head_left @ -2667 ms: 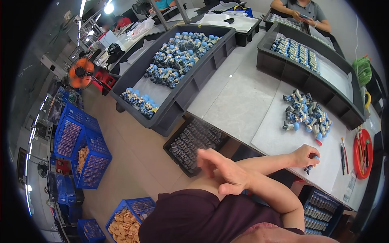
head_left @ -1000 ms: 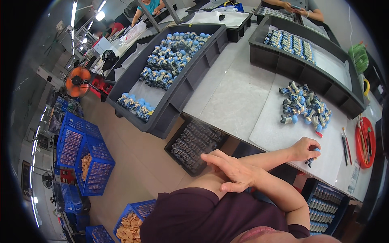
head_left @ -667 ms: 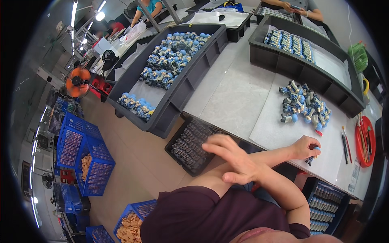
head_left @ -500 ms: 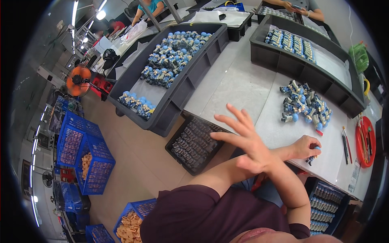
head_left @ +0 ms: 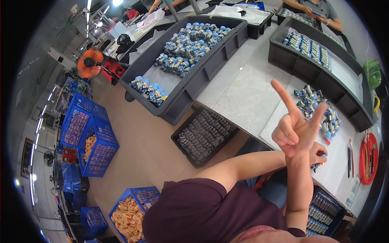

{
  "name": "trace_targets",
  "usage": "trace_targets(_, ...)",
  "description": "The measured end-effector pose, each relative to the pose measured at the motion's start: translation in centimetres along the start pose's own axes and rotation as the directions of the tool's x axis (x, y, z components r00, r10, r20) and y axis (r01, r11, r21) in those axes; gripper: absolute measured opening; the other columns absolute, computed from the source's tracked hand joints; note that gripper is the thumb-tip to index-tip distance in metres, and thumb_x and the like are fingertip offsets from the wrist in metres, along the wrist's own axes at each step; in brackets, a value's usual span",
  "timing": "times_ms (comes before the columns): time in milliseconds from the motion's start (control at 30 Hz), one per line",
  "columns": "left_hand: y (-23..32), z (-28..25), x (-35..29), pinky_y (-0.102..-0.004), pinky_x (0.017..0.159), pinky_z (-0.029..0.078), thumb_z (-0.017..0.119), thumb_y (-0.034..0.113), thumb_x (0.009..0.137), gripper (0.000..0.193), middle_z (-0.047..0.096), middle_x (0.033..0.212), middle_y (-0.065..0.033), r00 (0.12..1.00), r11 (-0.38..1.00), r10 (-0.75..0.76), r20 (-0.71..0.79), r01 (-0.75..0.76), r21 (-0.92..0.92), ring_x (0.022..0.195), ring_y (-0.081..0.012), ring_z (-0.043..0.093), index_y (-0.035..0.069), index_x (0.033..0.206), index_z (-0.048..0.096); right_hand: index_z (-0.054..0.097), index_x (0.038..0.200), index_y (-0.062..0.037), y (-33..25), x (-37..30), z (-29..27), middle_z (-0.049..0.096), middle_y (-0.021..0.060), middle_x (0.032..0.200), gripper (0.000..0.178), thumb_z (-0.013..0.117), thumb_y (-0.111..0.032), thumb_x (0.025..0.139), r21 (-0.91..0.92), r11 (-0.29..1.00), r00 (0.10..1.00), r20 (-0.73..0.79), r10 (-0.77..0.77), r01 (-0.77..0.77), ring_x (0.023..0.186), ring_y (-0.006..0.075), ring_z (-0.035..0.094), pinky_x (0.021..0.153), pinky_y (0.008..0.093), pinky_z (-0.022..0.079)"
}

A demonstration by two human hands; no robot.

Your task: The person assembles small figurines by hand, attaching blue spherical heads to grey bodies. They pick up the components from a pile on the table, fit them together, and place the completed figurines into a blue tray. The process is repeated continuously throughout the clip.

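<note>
My left hand (head_left: 318, 156) is closed on a small blue-headed figurine (head_left: 317, 166) low over the near right of the table. Its fingers hide much of the figurine. Raised in front of the camera, my right hand (head_left: 296, 131) holds nothing. One finger and the thumb stretch apart while the others curl toward the palm. Partly behind this hand, a loose pile of similar blue, white and dark figurines (head_left: 332, 121) lies on the white table (head_left: 239, 89). A small red piece (head_left: 327, 141) rests at the pile's near edge.
Grey trays of figurines stand left (head_left: 210, 60) and far right (head_left: 316, 67). Brushes lie beside and in a red dish (head_left: 368, 162). Below are a dark tray (head_left: 202, 137), rows of parts (head_left: 324, 210) and blue baskets (head_left: 99, 150). Another person's hands (head_left: 314, 12) work at the back.
My right hand has swung right and turned upright, its spread fingers now partly curled. My left hand still grips the figurine. The whole view has shifted slightly.
</note>
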State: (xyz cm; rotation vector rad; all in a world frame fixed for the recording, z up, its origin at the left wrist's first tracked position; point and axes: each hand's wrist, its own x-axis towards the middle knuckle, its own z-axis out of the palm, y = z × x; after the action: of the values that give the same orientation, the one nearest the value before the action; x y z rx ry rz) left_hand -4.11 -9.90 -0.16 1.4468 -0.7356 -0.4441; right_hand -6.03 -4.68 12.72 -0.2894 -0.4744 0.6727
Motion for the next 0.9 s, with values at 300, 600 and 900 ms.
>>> trace_targets(300,-0.5,0.1,0.4,-0.0259,0.061,0.046,0.064,0.016,0.077,0.025,0.063,0.074,-0.0079,0.999,0.998,0.018,-0.034,-0.020,-0.065,0.066,-0.0126,0.059,-0.003,0.093,0.060,-0.002,0.137,0.0024,0.3,1.1,1.6,0.034,0.0000,0.039,0.118,0.036,-0.083,0.064,-0.003,0.997,0.988,0.131,0.080,-0.080,0.030,0.0041,0.017,0.032,0.0206,0.012)
trace_targets(600,-0.2,0.3,0.2,-0.0247,0.058,0.046,0.064,0.013,0.077,0.023,0.063,0.072,-0.0077,1.000,0.997,0.006,-0.019,-0.007,-0.075,0.063,-0.0109,0.058,-0.004,0.092,0.060,-0.007,0.136,0.0027,0.0,2.2,2.0,0.035,-0.0001,0.040,0.123,0.037,-0.085,0.062,-0.003,0.990,0.961,0.243,0.135,-0.139,0.031,0.0045,0.018,0.033,0.0207,0.012)
trace_targets(900,-0.3,0.3,0.0,-0.0236,0.056,0.046,0.065,0.010,0.076,0.021,0.063,0.070,-0.0076,0.998,0.997,0.049,-0.044,-0.052,-0.052,0.061,-0.0092,0.057,-0.005,0.090,0.060,-0.008,0.137,0.0019,0.5,2.8,1.2,0.036,-0.0007,0.041,0.127,0.037,-0.086,0.058,0.032,0.981,0.955,0.235,0.179,-0.192,0.032,0.0046,0.019,0.033,0.0203,0.014)
